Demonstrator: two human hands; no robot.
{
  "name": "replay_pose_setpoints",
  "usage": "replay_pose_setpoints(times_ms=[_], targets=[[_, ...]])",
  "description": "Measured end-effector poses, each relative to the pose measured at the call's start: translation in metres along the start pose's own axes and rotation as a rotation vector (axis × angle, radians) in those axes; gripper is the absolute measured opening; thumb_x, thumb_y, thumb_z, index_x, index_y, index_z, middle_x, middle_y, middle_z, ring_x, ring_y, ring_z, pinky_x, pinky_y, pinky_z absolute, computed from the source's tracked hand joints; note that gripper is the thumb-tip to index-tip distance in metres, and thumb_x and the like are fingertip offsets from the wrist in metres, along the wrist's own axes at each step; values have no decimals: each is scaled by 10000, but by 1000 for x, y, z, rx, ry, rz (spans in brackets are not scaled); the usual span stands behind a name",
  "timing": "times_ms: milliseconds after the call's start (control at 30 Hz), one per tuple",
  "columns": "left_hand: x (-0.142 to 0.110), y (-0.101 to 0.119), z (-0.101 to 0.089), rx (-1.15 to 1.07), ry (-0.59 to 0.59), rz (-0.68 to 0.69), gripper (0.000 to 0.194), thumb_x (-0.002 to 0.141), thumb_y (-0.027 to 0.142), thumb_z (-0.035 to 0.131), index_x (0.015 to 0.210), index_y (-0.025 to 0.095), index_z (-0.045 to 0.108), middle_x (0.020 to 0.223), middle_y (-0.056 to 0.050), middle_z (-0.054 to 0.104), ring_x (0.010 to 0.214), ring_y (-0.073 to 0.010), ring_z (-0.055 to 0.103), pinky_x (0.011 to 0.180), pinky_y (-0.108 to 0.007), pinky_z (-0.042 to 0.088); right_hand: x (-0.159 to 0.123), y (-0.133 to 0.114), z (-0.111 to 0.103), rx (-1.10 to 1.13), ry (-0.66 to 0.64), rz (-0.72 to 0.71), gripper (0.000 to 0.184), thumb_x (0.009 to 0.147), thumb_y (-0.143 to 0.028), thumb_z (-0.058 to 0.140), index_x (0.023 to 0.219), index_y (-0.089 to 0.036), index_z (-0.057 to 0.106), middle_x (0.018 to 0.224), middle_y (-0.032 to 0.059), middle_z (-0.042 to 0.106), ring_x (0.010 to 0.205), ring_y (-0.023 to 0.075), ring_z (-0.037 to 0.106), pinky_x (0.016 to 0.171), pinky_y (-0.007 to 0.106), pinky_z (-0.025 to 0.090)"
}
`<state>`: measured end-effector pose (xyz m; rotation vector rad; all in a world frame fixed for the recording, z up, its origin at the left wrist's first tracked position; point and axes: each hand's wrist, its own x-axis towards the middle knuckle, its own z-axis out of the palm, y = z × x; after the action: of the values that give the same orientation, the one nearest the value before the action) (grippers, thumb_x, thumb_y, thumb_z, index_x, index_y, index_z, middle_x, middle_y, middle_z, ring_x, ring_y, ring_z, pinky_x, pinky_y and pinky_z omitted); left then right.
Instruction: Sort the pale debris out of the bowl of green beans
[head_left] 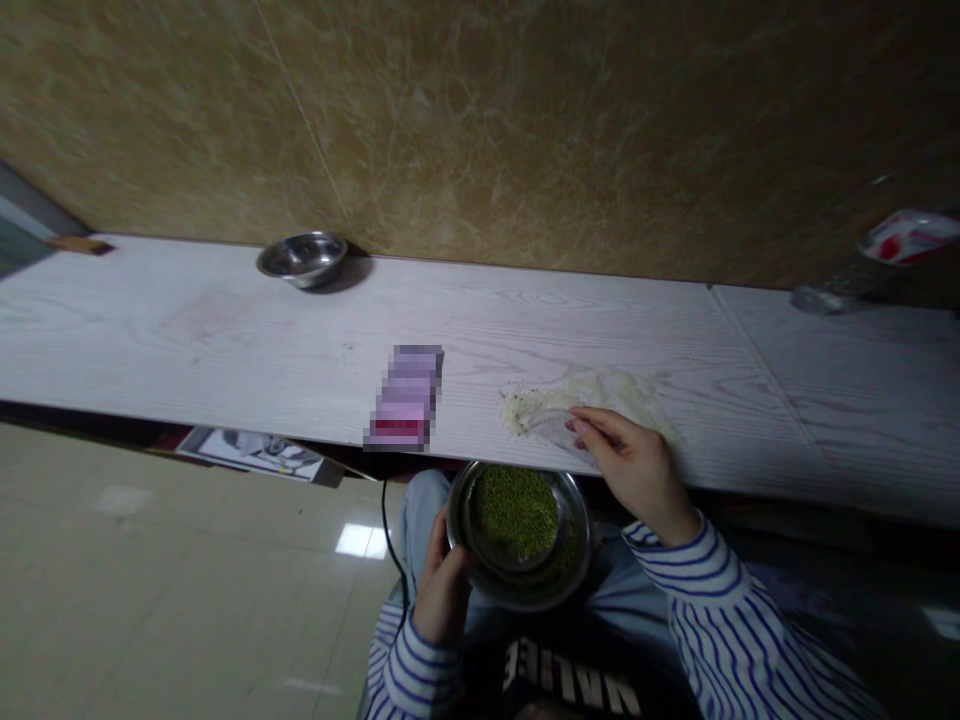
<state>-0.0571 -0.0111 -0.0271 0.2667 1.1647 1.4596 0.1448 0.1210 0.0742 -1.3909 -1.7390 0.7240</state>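
Note:
My left hand point(444, 585) grips the left rim of a steel bowl point(574, 580) held over my lap, just below the table edge. Inside the bowl, small green beans point(517, 510), like mung beans, appear to sit in a second, smaller metal bowl. In my right hand point(634, 465), pinched between thumb and fingers, is a clear curved plastic piece point(553, 428) resting low over the table. Its exact kind is hard to make out. Around it spreads a thin layer of pale grains point(619, 390), like rice, with some dark specks at the left end.
A pixelated purple rectangular object point(407, 395) lies near the front edge of the white wood-grain table point(525, 310). Against the marbled wall stands an empty steel bowl point(304, 260). A clear bottle point(847, 280) with a red-and-white label is at right. Below left juts an open drawer point(255, 455).

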Motion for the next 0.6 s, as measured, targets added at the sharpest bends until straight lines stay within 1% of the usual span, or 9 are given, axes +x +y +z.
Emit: replay_pose_setpoints(times_ms=[100, 267, 400, 600], targets=[[-1, 0, 2, -12, 10, 13, 491, 664, 206, 677, 1147, 291, 682, 1236, -28, 679, 1292, -318, 509, 1119, -498, 341, -1, 4, 1, 3, 5, 16, 300, 907, -363, 576, 1074, -186, 751, 942, 97, 788, 725, 204, 748, 688, 331, 620], [1, -2, -2, -17, 38, -32, 537, 588, 202, 726, 1117, 286, 687, 1242, -30, 677, 1327, -349, 474, 1141, -523, 299, -4, 1, 5, 35, -36, 37, 292, 908, -344, 580, 1090, -187, 745, 977, 98, 787, 747, 200, 751, 723, 339, 619], [2, -1, -4, -2, 26, -24, 537, 624, 210, 714, 1154, 291, 679, 1269, -32, 664, 1332, -344, 472, 1134, -523, 313, -8, -3, 3, 28, -40, 34, 291, 906, -350, 582, 1074, -181, 749, 945, 95, 789, 744, 197, 747, 708, 328, 617], [1, 0, -1, 5, 9, -35, 533, 634, 217, 707, 1161, 291, 675, 1242, -27, 678, 1318, -342, 484, 1133, -513, 315, -16, -4, 1, 26, -60, 50, 288, 904, -347, 582, 1063, -177, 753, 968, 106, 788, 771, 211, 756, 703, 328, 618]])
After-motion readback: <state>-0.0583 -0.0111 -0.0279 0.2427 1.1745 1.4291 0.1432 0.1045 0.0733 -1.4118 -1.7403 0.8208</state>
